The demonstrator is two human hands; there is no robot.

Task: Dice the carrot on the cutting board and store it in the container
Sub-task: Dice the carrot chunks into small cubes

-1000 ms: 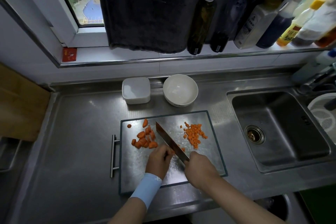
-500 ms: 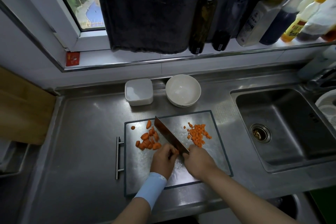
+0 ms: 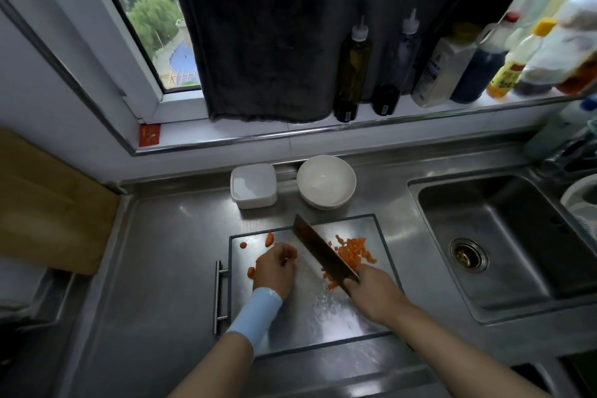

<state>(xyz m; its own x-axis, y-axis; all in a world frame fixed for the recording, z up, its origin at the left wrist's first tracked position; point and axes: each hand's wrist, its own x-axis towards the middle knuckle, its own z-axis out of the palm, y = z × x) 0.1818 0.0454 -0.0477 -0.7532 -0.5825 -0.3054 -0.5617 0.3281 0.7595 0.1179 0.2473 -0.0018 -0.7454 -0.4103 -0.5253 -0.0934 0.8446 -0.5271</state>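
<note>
Orange dice (image 3: 353,252) lie at two o'clock on the cutting board (image 3: 307,317), clear of the cleaver (image 3: 323,252) your right hand (image 3: 371,294) grips; your left hand (image 3: 274,270) curls its fingers (image 3: 285,250) over coarse chunks (image 3: 269,239) at ten o'clock, likely gathering them.

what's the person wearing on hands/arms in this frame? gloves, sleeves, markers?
No gloves. The left hand is bare, and a wide light blue band wraps the wrist just behind it, smooth and without visible markings. The right hand is bare too, with nothing on its wrist. No sleeves show on either forearm. No rings, watch or cables are visible.
</note>
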